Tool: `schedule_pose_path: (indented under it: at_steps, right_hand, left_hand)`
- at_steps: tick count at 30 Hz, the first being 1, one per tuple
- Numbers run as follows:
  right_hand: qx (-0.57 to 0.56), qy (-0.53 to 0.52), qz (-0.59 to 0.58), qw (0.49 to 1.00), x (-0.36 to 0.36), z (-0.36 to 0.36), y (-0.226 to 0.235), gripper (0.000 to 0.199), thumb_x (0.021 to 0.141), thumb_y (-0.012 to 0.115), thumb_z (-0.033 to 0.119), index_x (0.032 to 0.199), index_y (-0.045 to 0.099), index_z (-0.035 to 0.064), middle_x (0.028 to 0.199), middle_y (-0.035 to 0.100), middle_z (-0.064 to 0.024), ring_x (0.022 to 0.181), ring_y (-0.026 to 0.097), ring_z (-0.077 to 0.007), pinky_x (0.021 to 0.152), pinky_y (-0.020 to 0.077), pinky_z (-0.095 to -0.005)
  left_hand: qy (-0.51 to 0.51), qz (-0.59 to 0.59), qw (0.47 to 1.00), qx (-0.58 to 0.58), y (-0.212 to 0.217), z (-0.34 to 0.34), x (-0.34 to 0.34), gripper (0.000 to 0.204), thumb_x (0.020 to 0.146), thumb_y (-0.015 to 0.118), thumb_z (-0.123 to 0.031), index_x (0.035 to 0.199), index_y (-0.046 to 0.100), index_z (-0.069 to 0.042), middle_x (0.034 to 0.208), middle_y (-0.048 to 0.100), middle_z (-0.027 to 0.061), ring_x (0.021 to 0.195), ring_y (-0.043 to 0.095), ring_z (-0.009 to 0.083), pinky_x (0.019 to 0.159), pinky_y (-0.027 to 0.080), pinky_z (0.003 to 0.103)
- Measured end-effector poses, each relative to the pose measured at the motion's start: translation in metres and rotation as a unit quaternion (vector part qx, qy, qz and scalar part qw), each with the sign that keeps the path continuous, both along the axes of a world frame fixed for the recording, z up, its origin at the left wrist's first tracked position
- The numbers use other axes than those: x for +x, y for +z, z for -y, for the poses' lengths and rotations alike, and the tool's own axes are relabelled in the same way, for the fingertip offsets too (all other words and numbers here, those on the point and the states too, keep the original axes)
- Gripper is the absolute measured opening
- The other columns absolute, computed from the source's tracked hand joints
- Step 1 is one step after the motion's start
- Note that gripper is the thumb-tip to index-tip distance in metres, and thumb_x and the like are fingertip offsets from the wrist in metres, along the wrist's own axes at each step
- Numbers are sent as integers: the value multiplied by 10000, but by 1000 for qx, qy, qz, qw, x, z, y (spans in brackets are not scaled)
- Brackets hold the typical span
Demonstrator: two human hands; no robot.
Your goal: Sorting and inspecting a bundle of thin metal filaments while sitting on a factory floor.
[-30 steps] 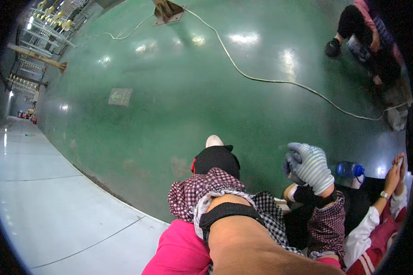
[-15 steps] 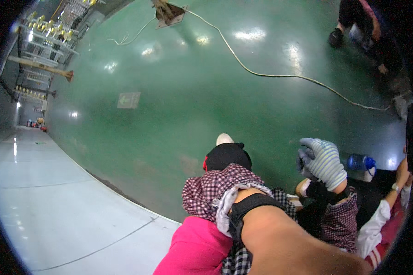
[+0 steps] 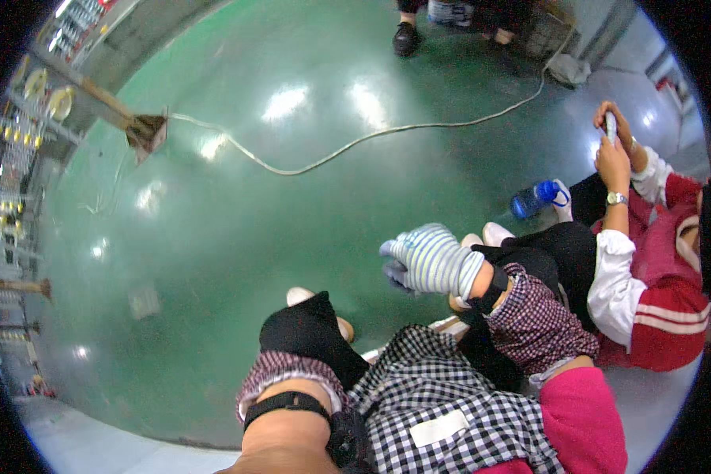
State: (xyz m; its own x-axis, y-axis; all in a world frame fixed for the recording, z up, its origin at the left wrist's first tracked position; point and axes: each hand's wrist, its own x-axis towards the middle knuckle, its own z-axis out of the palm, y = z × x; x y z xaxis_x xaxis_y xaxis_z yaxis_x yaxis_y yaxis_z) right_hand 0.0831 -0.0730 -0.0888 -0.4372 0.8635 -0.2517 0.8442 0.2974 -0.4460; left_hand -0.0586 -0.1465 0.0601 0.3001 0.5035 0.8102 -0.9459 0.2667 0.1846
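Note:
My left arm (image 3: 292, 415) is bent back toward me at the lower edge, with a black strap around the bare wrist. Its hand runs out of the picture, so the fingers are hidden. My right hand (image 3: 433, 259) wears a striped knit glove with grey-blue fingers. It hangs above the green floor, fingers loosely bent and a little apart, with nothing visible in them. A black wrist strap (image 3: 491, 288) and a checked oversleeve (image 3: 533, 320) cover the arm behind it. Between my arms lies a black-and-white gingham apron (image 3: 442, 387) bearing a white patch (image 3: 438, 429).
Beside me on the right sits a person (image 3: 671, 308) in a red-and-white top, both hands around a slim object. A blue bottle (image 3: 534, 201) stands near that person's feet. A pale cable (image 3: 332, 158) crosses the floor from a rusty post base (image 3: 147, 133). Another person's shoe (image 3: 405, 38) shows farther off.
My view has swung to the right, bringing the seated person and my apron into fuller sight. My gloved right hand now appears nearer the middle, and my left arm lower and farther left.

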Motion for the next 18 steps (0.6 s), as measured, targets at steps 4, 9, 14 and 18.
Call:
schedule_pose_path:
  at_steps: [4,9,14,18]
  right_hand:
    - [25,-5,6,1000,2,4,-6,262,851,613,318,844,642,57,691,650,-172,664,647,-377,632,517,-484]
    - [-9,-11,9,1000,-5,-3,-8,260,844,630,326,902,644,73,797,679,-167,749,666,-349,666,519,-460]
    - [26,-9,25,999,-8,-2,-11,283,852,635,319,1001,648,79,794,668,-151,759,656,-345,706,518,-455]
    - [19,-2,21,1000,-16,1,-9,286,850,638,322,1001,644,80,798,667,-153,765,654,-352,703,516,-460]
  left_hand:
    - [9,32,999,-5,-2,-16,5,233,954,584,-207,912,663,7,892,678,173,810,672,270,685,534,331]
    - [72,63,995,-27,-5,-18,0,248,959,576,-218,945,649,18,920,671,183,834,669,273,703,533,333]
    - [151,108,982,-43,-3,10,33,267,965,568,-228,978,636,29,947,665,193,859,666,275,720,532,334]
    - [167,133,975,-58,-3,15,31,284,969,562,-237,1005,625,38,969,659,202,878,664,277,734,531,335]
